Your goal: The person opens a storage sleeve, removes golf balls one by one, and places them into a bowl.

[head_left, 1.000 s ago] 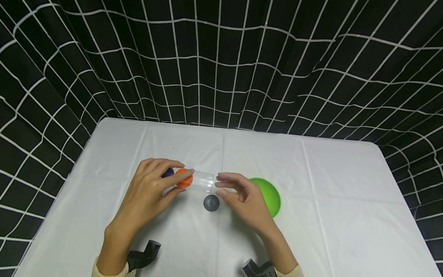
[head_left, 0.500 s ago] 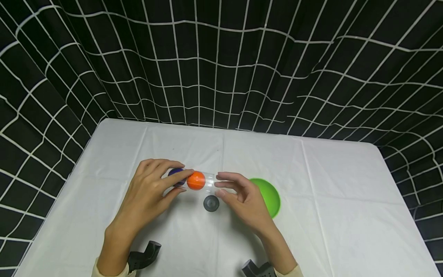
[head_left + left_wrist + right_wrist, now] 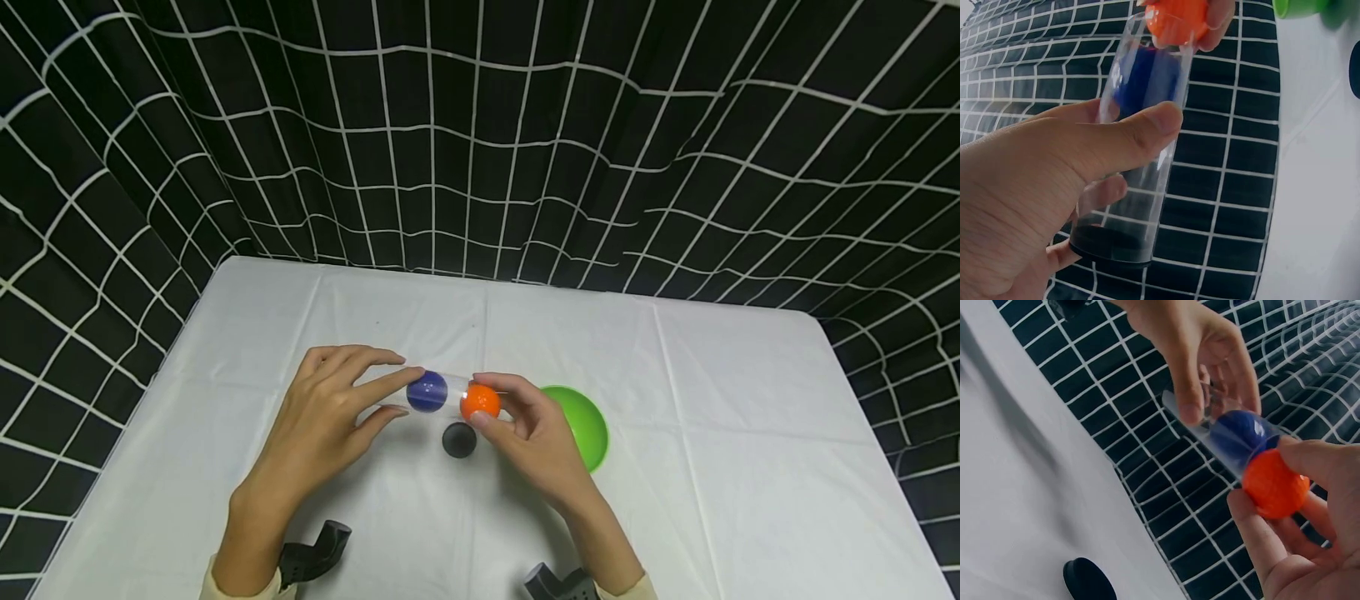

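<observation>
My left hand [image 3: 327,417] grips a clear plastic tube [image 3: 1141,181] between thumb and fingers, above the table. Inside the tube lies a dark blue ball [image 3: 427,392], partway along; the closed end in the left wrist view is black. At the tube's open mouth, my right hand [image 3: 540,433] pinches an orange ball [image 3: 481,402] between thumb and fingertips. The right wrist view shows the orange ball [image 3: 1275,483] at the rim, with the blue ball [image 3: 1239,435] close behind it. Whether the orange ball is fully outside the tube is hard to tell.
A round black lid [image 3: 459,440] lies on the white-covered table [image 3: 750,433] just below the tube. The green bowl [image 3: 587,427] stands behind the right hand, partly hidden by it. Black cloth with a white grid [image 3: 480,150] rises beyond the table's far edge.
Both balls have slid rightward along the tube, the orange one out to its mouth. My right fingers, previously holding nothing, now pinch the orange ball. The left hand keeps its place.
</observation>
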Motion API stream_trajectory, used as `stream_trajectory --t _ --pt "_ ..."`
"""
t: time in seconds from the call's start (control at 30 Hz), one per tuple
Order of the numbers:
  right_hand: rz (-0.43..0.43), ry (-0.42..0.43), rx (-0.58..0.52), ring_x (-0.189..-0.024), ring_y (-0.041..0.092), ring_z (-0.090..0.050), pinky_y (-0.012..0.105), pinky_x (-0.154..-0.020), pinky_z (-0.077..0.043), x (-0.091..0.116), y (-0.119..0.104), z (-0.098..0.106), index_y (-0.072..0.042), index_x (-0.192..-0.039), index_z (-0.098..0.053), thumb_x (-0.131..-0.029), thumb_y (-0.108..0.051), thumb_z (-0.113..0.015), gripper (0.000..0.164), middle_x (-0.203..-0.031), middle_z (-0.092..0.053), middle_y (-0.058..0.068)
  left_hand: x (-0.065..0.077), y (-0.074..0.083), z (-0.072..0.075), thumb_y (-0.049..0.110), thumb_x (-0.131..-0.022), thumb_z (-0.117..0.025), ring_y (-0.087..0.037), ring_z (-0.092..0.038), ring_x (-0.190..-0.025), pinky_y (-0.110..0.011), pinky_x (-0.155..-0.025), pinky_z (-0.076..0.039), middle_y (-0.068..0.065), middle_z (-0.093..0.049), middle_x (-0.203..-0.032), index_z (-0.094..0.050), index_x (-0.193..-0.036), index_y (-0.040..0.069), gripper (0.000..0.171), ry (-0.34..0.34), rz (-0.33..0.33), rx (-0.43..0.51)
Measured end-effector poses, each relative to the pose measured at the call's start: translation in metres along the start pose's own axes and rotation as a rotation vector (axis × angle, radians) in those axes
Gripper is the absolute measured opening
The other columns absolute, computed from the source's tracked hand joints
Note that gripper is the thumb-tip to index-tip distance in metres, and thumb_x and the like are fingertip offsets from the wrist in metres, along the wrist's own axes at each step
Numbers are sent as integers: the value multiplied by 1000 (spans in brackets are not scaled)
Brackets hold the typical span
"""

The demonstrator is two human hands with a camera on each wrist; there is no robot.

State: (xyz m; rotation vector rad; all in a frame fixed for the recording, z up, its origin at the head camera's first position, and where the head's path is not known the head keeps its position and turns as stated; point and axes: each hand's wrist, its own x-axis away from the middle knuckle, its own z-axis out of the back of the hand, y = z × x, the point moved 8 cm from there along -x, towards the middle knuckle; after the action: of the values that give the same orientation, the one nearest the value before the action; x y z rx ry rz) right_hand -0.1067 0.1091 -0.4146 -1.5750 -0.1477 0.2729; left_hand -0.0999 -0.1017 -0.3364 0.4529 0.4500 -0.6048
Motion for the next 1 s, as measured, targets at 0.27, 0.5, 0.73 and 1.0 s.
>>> stream_trajectory --t 0.27,0.5,0.73,1.0 --pt "-2 65 -4 -114 9 -74 21 -88 -63 3 -6 10 1 -135 -66 -89 4 -79 48 -139 -68 20 0 -1 -2 27 -82 -92 -23 -70 -118 -45 -105 -48 -1 -76 -124 -77 -129 27 49 2 1 38" --pt "35 109 28 -112 15 -74 24 -86 -64 4 -12 21 4 -130 -70 -85 7 -82 47 -124 -68 5 -1 -4 -7 30 -84 -90 -23 -69 -119 -45 -107 -48 0 -76 -124 -77 -130 27 48 -15 12 64" --pt "22 95 16 -98 16 -78 23 -83 -64 8 -17 33 2 -132 -67 -89 5 -80 45 -122 -71 2 1 -7 -9 30 -84 -90 -24 -69 -119 -46 -108 -49 0 -76 -124 -76 -131 28 49 -22 19 79" --pt "10 49 11 -90 25 -79 26 -84 -65 12 -21 51 6 -130 -62 -91 7 -75 41 -123 -70 4 2 -7 -11 29 -84 -90 -23 -69 -119 -45 -109 -47 1 -76 -125 -78 -128 29 46 -37 29 70"
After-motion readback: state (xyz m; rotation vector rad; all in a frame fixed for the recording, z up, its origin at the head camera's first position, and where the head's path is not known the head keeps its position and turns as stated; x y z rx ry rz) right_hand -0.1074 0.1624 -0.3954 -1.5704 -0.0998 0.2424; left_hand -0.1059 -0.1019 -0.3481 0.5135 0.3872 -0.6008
